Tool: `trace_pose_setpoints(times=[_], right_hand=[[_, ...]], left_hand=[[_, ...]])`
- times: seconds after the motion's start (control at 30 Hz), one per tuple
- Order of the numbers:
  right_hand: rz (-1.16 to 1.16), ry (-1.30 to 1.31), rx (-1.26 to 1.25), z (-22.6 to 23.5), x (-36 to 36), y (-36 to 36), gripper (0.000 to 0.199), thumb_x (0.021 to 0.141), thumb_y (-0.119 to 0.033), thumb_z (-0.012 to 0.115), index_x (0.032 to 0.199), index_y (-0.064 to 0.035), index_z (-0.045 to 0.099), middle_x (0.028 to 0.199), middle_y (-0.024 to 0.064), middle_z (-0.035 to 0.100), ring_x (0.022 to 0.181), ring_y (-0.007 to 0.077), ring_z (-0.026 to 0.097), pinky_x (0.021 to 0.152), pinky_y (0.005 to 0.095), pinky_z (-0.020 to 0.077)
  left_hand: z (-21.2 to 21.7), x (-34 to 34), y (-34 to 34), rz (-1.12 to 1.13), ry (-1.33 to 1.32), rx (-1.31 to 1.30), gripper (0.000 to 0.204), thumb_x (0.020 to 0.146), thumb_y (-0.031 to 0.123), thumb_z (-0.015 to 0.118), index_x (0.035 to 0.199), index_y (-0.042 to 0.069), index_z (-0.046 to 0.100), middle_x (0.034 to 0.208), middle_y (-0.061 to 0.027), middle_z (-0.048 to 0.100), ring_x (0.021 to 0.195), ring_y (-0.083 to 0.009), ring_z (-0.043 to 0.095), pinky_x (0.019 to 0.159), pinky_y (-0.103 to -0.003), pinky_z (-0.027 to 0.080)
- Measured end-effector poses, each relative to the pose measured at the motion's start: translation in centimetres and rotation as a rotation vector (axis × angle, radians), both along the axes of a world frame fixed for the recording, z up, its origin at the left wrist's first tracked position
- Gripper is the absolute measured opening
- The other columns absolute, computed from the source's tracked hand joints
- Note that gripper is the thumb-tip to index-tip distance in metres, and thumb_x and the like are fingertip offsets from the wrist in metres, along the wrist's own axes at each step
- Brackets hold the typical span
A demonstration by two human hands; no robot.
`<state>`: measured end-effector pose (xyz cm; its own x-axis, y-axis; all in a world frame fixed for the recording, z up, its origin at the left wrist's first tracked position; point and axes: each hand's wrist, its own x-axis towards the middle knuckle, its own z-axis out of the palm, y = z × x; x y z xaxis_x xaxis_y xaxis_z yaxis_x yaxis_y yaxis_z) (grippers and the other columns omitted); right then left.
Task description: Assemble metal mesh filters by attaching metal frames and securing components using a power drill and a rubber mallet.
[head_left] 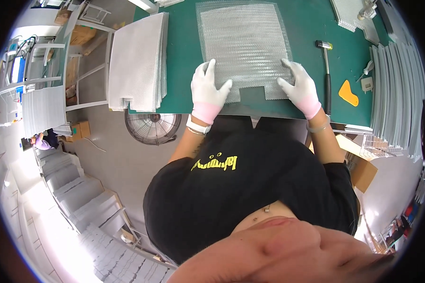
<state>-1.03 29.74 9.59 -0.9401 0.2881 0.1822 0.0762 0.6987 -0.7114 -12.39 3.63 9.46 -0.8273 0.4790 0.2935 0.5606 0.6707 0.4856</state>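
A silvery mesh sheet [243,42] with a rectangular notch in its near edge lies flat on the green table [182,52]. My left hand [208,92], in a white glove with a pink cuff, rests at the sheet's near left edge, thumb and index finger apart. At the near right edge is my right hand [301,89], gloved the same way, with its thumb and fingers spread along the mesh. Neither hand is closed round anything. Parts of the sheet's side edges are hidden under the fingers.
Left of the sheet stands a stack of pale mesh sheets [137,61] overhanging the table's edge. To the right lie a hammer [327,70], a yellow scraper [348,93] and a screwdriver [367,70]. Grey panels [399,94] line the far right. A fan [152,128] is on the floor.
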Motion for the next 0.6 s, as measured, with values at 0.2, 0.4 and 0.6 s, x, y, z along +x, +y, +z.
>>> trace_pose_setpoints(times=[0.2, 0.4, 0.6], right_hand=[[-0.030, -0.067, 0.081, -1.0, -0.1, -1.0, 0.052, 0.084, -0.024, 0.072, 0.133, -0.0099, 0.057, 0.124, 0.0171, 0.060, 0.109, 0.0339, 0.063, 0.091, 0.0391, 0.0532], [-0.063, -0.143, 0.160, -1.6, 0.0, -1.3, 0.056, 0.086, -0.025, 0.071, 0.137, -0.0134, 0.053, 0.130, 0.0167, 0.055, 0.108, 0.0350, 0.062, 0.089, 0.0400, 0.0545], [-0.076, -0.189, 0.170, -1.3, -0.3, -1.4, 0.056, 0.086, -0.025, 0.071, 0.138, -0.0135, 0.053, 0.125, 0.0172, 0.054, 0.104, 0.0355, 0.063, 0.086, 0.0408, 0.0553]], left_hand=[[-1.9, -0.4, 0.0, 0.030, -0.064, -0.113, 0.073, 0.077, 0.031, 0.080, 0.137, -0.002, 0.053, 0.128, -0.0245, 0.054, 0.120, -0.0390, 0.053, 0.103, -0.045, 0.044], [-2.8, -0.6, -0.2, 0.039, -0.072, -0.154, 0.075, 0.077, 0.036, 0.079, 0.138, 0.002, 0.052, 0.132, -0.0221, 0.053, 0.120, -0.0376, 0.053, 0.101, -0.047, 0.045], [-2.5, -0.6, -0.2, 0.034, -0.068, -0.149, 0.075, 0.078, 0.034, 0.079, 0.139, 0.000, 0.052, 0.130, -0.0228, 0.054, 0.117, -0.0379, 0.053, 0.103, -0.046, 0.044]])
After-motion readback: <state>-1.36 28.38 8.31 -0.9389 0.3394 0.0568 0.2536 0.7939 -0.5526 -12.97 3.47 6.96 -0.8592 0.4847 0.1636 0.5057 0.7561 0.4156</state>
